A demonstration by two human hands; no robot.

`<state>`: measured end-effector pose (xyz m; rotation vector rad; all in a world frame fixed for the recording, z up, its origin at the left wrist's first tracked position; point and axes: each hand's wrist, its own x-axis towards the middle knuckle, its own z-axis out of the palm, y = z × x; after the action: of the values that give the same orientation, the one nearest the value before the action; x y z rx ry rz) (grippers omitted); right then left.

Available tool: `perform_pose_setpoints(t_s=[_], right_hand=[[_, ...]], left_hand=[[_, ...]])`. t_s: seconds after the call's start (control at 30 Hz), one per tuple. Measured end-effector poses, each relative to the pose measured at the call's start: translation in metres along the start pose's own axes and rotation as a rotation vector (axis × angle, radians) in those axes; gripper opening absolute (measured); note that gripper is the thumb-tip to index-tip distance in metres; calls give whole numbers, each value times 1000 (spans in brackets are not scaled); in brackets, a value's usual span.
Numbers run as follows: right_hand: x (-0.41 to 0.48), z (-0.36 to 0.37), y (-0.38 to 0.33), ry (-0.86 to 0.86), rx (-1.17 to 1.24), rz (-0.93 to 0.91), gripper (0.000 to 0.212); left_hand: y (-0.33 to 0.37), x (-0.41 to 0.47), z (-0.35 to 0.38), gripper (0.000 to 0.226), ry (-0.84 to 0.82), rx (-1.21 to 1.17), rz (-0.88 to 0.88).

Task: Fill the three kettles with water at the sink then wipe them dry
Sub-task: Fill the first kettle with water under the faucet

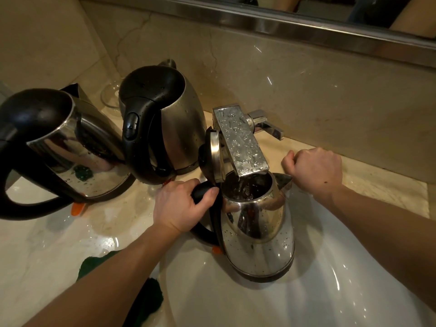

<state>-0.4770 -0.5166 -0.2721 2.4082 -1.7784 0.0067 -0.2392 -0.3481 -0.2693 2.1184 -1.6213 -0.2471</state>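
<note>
A steel kettle point(259, 234) with its lid flipped up stands in the white sink point(342, 291), its mouth right under the wet chrome tap spout point(240, 140). Water runs into it. My left hand point(181, 206) grips its black handle. My right hand point(313, 171) is curled into a fist beside the kettle's spout, to the right of the tap, holding nothing that I can see. Two more steel kettles with black lids stand on the counter to the left: one point(162, 121) beside the tap, the other point(61, 147) at the far left.
A dark green cloth point(151, 298) lies at the sink's front left edge. The tap lever point(266, 123) sticks out to the right behind the spout. A clear glass point(111, 95) stands behind the kettles. The marble counter point(47, 251) is wet; a mirror runs above.
</note>
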Motion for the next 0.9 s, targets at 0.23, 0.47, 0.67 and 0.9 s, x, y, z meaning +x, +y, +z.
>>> perform_pose_setpoints(t_s=[0.23,0.47,0.67,0.9], right_hand=[[-1,-1,0,-1,-5,-5,55],[-1,-1,0,8,-3,-10,53],[-1,-1,1,12,2,-11,53],[-1,-2,0,14,19,-8,50]], left_hand=[[1,-1,-1,67,8,2,10],[0,-1,-1,71,0,6,7],[1,-1,-2,70,11,0,16],[1,0,-1,69,7,-9,21]])
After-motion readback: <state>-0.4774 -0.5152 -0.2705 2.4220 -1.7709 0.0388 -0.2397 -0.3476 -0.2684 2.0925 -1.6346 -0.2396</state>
